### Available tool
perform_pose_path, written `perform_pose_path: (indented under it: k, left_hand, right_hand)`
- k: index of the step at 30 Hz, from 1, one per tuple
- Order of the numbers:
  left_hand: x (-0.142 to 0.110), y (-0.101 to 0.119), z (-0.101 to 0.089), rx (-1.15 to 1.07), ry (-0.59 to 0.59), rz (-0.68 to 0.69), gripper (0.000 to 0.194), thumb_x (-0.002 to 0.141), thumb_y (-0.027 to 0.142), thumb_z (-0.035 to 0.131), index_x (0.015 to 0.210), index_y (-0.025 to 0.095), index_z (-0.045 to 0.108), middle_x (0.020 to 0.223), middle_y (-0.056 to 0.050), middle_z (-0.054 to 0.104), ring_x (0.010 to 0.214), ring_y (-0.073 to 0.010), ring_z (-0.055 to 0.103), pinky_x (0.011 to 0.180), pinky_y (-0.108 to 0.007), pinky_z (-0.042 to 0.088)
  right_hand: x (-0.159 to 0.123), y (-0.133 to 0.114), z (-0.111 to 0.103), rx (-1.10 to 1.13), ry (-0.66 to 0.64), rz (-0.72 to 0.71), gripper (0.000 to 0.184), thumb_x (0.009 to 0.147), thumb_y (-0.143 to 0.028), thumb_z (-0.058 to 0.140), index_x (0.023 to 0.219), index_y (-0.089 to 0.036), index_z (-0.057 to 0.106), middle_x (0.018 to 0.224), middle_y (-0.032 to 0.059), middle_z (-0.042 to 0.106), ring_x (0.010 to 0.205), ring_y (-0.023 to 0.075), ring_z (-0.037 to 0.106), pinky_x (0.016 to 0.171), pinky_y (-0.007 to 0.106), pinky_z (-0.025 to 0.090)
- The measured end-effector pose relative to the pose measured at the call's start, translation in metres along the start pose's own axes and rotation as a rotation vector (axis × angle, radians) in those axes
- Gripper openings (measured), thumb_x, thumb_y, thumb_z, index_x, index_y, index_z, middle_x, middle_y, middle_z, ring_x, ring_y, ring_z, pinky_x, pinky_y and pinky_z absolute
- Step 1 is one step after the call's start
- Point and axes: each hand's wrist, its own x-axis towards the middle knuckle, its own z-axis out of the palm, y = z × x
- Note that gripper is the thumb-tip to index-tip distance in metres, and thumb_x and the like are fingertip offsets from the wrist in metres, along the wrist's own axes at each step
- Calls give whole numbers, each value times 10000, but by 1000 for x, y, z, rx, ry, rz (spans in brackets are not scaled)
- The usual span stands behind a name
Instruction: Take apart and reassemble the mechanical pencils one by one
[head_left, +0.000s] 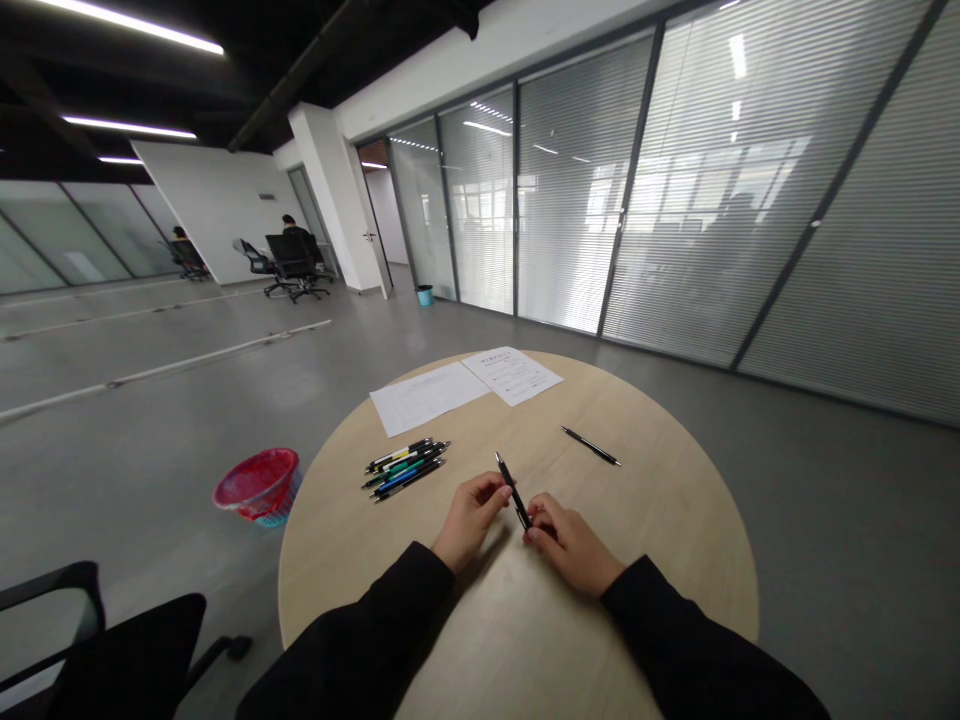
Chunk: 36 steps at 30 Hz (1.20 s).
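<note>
Both of my hands hold one black pen [512, 487] just above the round wooden table [675, 540]. My left hand [469, 520] pinches the pen's middle with closed fingers. My right hand [574, 545] grips its near end, fingers curled. The pen's tip points away from me. A bunch of several pens [406, 468] with coloured barrels lies to the left of my hands. One more black pen [591, 446] lies alone to the right, further out.
Two printed sheets [427, 396] [513, 374] lie at the table's far edge. A red waste basket [257, 485] stands on the floor to the left. A black office chair [112, 650] is at my near left. Glass partitions run along the right; seated people are far off.
</note>
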Motion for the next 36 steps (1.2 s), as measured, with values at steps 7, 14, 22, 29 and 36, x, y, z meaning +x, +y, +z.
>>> perform_pose_path:
  k: [7, 14, 22, 29, 36]
  left_hand:
    - [0, 0, 3, 1, 25, 43, 319, 819, 442, 696, 742, 156, 576, 672, 6, 578, 642, -134, 542, 647, -256, 426]
    - [-3, 1, 5, -18, -17, 33, 342, 823, 478, 689, 794, 160, 567, 717, -7, 604, 671, -141, 563, 663, -263, 451]
    - [-6, 2, 6, 4, -70, 23, 336, 831, 478, 686, 818, 165, 564, 707, -8, 602, 657, -137, 557, 642, -255, 448]
    - [-6, 2, 4, 20, -100, 46, 332, 831, 463, 694, 794, 162, 558, 705, 4, 574, 659, -130, 537, 648, -249, 424]
    - [-6, 1, 5, -17, -97, 31, 354, 802, 473, 720, 766, 163, 554, 693, 9, 560, 654, -127, 522, 642, -244, 414]
  right_hand:
    - [-3, -2, 6, -307, 3, -153, 307, 841, -110, 547, 1131, -208, 515, 968, 41, 650, 806, 180, 598, 756, 290, 452]
    - [-6, -8, 7, -450, -36, -304, 374, 862, -78, 505, 1207, -214, 551, 1057, 80, 655, 969, 213, 607, 839, 316, 474]
    - [-8, -9, 9, -479, -34, -332, 204, 922, -167, 521, 1111, -210, 587, 963, 66, 670, 875, 201, 607, 763, 299, 456]
    - [-7, -12, 9, -496, -31, -335, 143, 947, -178, 497, 1046, -202, 597, 923, 62, 681, 837, 197, 614, 739, 296, 452]
    - [-8, -11, 10, -494, -34, -341, 137, 932, -143, 496, 1008, -200, 594, 912, 62, 692, 813, 192, 620, 721, 288, 449]
